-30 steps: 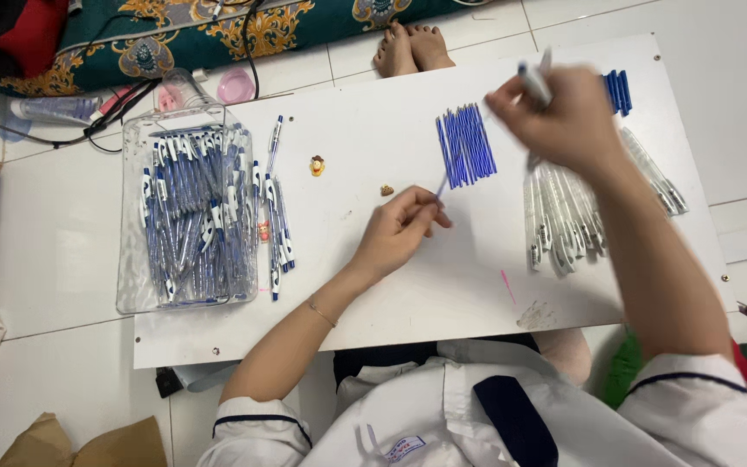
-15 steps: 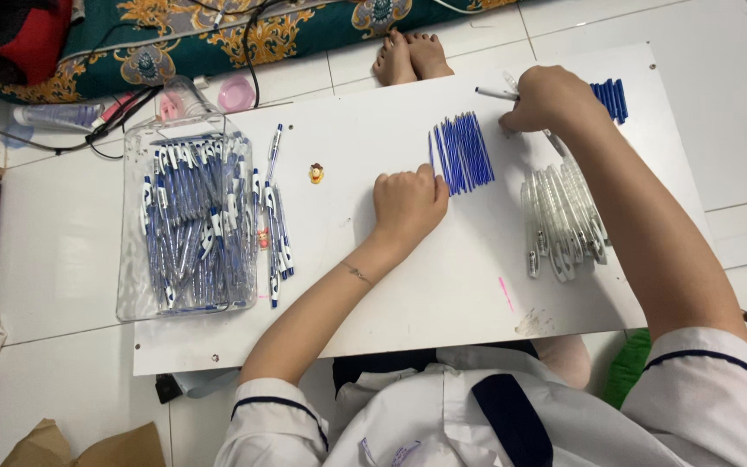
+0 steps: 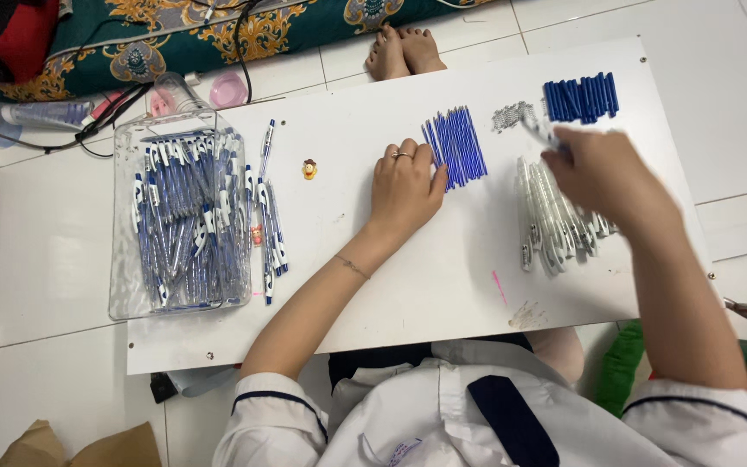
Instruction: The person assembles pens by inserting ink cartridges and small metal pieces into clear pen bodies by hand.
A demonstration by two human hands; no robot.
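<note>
So the left hand (image 3: pixel 404 186) is lying flat on the white worktop (image 3: pixel 347 285), fingers together, with its fingertips touching the left edge of the bundle of blue refills (image 3: pixel 456 147). It's holding nothing. The refills sit just to the right of it, their long axis running away from the person and leaning a bit to the left at the far end. That hand is clearly the nearer one to them.

The right hand (image 3: pixel 603 177) is hovering over the heap of white pen barrels (image 3: pixel 555 216) and pinching one pen piece (image 3: pixel 536 130) at its far-left corner. It's blurred, so I'm only guessing it's a barrel. The barrels are lying roughly the same way as the refills, fanned out under the hand.

Counting: one bundle of refills, one heap of barrels, one pile of blue caps (image 3: pixel 581 97) further off to the right, and one small grey cluster of tiny parts (image 3: pixel 510 117) between refills and caps. Single pieces are too many to count. One clear tray (image 3: pixel 123 259) of finished pens is sitting well apart on the left, with a few pens (image 3: pixel 268 216) lying loose beside it, and one little yellow trinket (image 3: pixel 309 169).
</note>
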